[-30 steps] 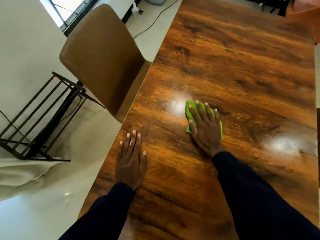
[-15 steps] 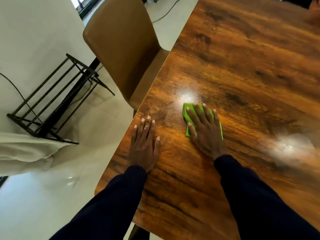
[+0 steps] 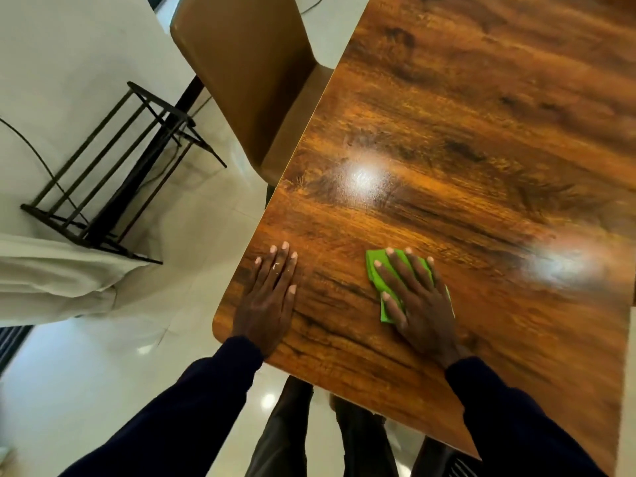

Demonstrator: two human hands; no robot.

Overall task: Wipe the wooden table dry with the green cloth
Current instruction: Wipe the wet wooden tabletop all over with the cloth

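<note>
In the head view, the glossy brown wooden table (image 3: 481, 132) shows its rounded near-left corner at seven o'clock from the frame's centre, its left edge running up toward twelve beside a tan padded chair (image 3: 241, 63). Bare tabletop stretches toward twelve and two o'clock, with two bright glare patches. The left hand (image 3: 266, 297) rests flat, fingers straight, just inside the left edge. At three o'clock from it, the right hand (image 3: 418, 301) presses with spread, straight fingers on the small bright green folded cloth (image 3: 377, 277), which lies flat on the wood near the front edge and peeks out around the fingertips and thumb.
</note>
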